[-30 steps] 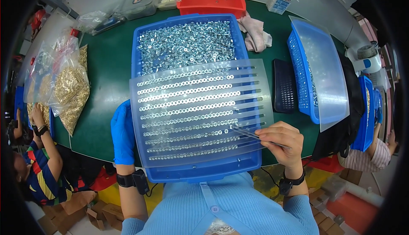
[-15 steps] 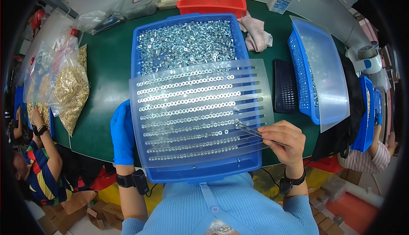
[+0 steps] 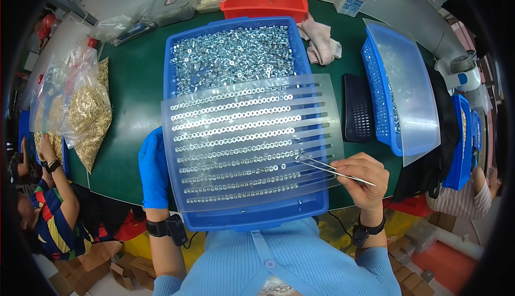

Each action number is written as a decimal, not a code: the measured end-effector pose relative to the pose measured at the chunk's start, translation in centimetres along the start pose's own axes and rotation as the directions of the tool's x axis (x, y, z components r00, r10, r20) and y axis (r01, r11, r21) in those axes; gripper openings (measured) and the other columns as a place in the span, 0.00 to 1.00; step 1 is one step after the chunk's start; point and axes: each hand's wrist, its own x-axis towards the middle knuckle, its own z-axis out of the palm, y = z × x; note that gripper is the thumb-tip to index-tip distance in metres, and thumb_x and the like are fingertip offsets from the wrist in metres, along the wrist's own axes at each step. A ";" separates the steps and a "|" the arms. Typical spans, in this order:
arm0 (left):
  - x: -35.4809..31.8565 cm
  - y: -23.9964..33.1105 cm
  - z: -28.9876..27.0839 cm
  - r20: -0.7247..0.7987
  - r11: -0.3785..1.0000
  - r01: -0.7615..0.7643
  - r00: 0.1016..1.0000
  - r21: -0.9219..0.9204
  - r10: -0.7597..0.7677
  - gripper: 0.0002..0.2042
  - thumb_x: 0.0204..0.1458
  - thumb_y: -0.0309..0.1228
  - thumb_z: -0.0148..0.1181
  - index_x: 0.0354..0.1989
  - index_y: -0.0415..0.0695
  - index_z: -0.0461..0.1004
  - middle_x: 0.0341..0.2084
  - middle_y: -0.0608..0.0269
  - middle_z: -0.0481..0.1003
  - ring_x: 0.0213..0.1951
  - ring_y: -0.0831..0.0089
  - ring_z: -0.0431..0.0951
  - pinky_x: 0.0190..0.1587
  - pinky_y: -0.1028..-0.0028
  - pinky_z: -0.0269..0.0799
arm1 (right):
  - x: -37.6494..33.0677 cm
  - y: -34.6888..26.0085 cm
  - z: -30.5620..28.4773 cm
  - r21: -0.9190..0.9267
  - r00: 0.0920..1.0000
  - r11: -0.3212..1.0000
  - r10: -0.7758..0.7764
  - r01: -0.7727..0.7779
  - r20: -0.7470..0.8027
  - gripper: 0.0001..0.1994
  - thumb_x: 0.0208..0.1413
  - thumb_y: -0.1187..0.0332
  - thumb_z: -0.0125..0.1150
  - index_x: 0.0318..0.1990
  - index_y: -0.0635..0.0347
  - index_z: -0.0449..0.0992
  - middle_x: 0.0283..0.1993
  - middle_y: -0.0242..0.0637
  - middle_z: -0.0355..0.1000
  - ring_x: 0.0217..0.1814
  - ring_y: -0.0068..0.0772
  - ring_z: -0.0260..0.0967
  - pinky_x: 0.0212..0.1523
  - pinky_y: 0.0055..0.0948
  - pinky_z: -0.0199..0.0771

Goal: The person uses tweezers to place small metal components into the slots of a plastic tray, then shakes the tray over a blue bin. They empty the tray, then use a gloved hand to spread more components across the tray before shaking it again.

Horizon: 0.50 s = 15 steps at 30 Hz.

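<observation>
My left hand [image 3: 153, 170], in a blue glove, is closed on the left edge of a translucent slotted plate [image 3: 257, 89], its fingers partly hidden beneath. Rows of small silver nuts [image 3: 236, 119] lie in the plate's slots. The plate rests tilted over the near part of a blue tray [image 3: 169, 62]; loose nuts [image 3: 230, 54] fill the tray's far part. Bare, my right hand [image 3: 362, 180] pinches metal tweezers [image 3: 346, 175] over the plate's right side. Their tips reach a nut near the right end of one middle row; whether they grip it is too small to tell.
Bags of brass-coloured parts [image 3: 88, 108] lie at left. A red bin [image 3: 263, 1] and a cloth [image 3: 321, 44] sit behind the tray. To the right are a black basket [image 3: 357, 108] and another blue bin [image 3: 378, 97] under a translucent sheet [image 3: 413, 92]. Other people work on both sides.
My right hand has shifted slightly right, and the tweezers' arms now appear spread wider apart. My left hand still holds the plate.
</observation>
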 end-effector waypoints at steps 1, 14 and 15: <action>0.0 0.0 0.0 -0.002 1.000 -0.002 1.000 0.005 0.002 0.16 0.59 0.32 0.44 0.49 0.35 0.68 0.45 0.55 0.72 0.45 0.69 0.73 0.50 0.72 0.68 | 0.0 0.0 0.1 -0.015 1.000 1.000 -0.007 0.007 0.004 0.09 0.38 0.78 0.67 0.31 0.61 0.77 0.33 0.38 0.77 0.32 0.33 0.75 0.30 0.23 0.72; -0.1 0.1 -0.1 0.021 1.000 -0.009 1.000 0.022 0.009 0.16 0.59 0.32 0.43 0.49 0.34 0.68 0.45 0.54 0.72 0.45 0.69 0.73 0.50 0.71 0.68 | 0.0 -0.4 0.6 -0.111 0.999 0.993 -0.042 0.041 -0.005 0.07 0.39 0.77 0.66 0.29 0.62 0.76 0.29 0.40 0.76 0.29 0.34 0.74 0.28 0.24 0.70; -0.1 0.1 -0.1 0.021 1.000 -0.010 1.000 0.022 0.009 0.16 0.59 0.32 0.43 0.49 0.34 0.68 0.45 0.54 0.72 0.45 0.69 0.73 0.50 0.71 0.68 | 0.0 -0.4 0.6 -0.111 0.999 0.993 -0.043 0.042 -0.005 0.07 0.39 0.77 0.66 0.29 0.62 0.76 0.29 0.40 0.76 0.29 0.34 0.74 0.28 0.24 0.70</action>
